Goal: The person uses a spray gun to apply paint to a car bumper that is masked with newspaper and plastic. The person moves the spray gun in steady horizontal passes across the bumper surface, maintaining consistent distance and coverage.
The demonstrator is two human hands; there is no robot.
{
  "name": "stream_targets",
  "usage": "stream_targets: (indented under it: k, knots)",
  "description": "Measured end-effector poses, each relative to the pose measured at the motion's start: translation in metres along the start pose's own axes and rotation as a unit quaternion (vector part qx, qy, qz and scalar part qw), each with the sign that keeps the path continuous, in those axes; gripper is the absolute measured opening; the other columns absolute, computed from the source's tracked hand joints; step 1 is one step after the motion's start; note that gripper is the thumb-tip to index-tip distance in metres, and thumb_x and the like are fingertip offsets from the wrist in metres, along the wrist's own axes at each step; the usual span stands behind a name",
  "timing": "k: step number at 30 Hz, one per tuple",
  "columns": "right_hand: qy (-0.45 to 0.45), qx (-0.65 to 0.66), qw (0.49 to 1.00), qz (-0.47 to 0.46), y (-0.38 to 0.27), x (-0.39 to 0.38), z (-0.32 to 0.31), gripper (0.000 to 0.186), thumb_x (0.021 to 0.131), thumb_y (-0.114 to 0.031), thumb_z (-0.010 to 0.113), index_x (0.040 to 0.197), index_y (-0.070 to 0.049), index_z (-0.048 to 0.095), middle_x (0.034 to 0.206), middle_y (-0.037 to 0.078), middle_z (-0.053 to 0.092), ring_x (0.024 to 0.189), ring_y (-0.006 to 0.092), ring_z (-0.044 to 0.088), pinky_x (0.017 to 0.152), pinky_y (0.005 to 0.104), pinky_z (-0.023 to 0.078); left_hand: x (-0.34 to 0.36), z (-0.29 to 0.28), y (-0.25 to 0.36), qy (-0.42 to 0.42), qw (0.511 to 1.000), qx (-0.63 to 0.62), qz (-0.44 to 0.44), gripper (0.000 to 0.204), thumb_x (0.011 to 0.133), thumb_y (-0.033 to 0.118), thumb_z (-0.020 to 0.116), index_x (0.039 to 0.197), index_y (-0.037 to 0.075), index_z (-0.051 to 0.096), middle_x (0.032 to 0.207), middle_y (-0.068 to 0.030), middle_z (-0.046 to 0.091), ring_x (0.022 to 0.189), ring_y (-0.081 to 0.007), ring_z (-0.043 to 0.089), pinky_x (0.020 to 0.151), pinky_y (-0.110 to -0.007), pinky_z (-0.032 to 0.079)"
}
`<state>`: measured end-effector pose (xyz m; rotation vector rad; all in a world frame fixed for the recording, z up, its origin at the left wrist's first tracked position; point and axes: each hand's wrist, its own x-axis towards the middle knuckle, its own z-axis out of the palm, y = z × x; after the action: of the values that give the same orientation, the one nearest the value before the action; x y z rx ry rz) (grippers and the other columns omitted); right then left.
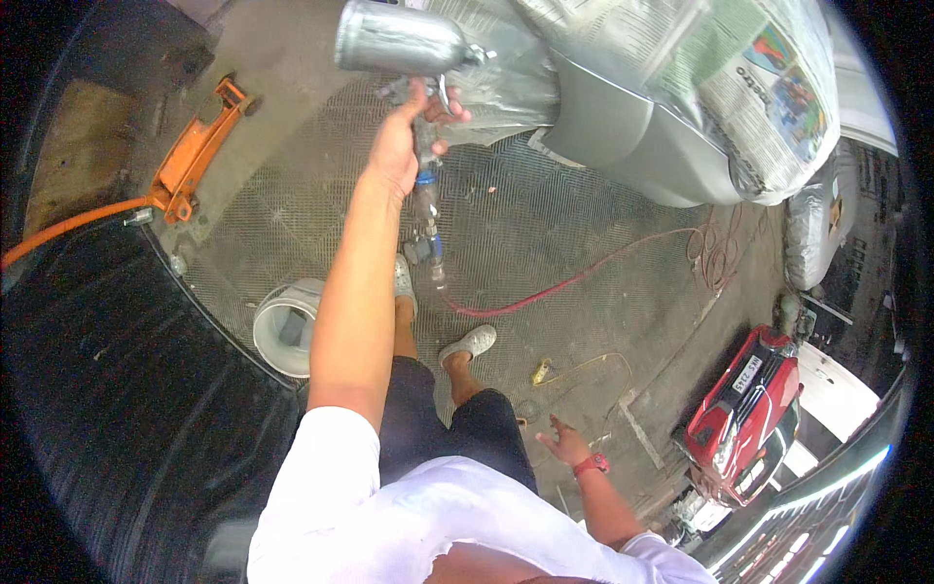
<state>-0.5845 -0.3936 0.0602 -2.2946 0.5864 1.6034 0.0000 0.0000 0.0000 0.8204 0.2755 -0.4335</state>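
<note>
Held out at arm's length, my left hand (pixel 397 146) is wrapped round the handle of a spray gun (pixel 424 141). A silver paint cup (pixel 404 39) sits on the gun, and fittings with blue rings join its lower end to a red air hose (pixel 516 304). Just right of the gun is a glossy silver-grey car body panel (pixel 603 112). Newspaper (pixel 769 107) and thin plastic sheeting (pixel 506 73) mask the areas round it. My right hand (pixel 567 445), a red watch on its wrist, hangs low at my side with fingers apart, holding nothing.
An orange floor jack (pixel 190 161) stands at the far left. Near my feet is a white bucket (pixel 282 331), beside a black covered surface (pixel 146 409). Hose coils (pixel 718 248) and a yellow cord (pixel 584 362) lie on the floor. A red car (pixel 744 419) is at the right.
</note>
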Motion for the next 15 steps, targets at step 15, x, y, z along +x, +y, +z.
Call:
stream_targets:
  k: [15]
  knots:
    - [-0.043, 0.190, 0.975, 0.107, -0.087, -0.013, -0.014, 0.082, 0.106, -0.050, 0.074, 0.166, -0.001, 0.048, 0.142, 0.024, 0.073, 0.123, 0.0321, 0.077, 0.101, 0.0415, 0.060, 0.093, -0.063, -0.210, 0.061, 0.956, 0.213, -0.191, 0.060, 0.113, 0.062, 0.053, 0.123, 0.009, 0.078, 0.103, -0.0040, 0.080, 0.097, -0.0147, 0.070, 0.072, -0.039, 0.052]
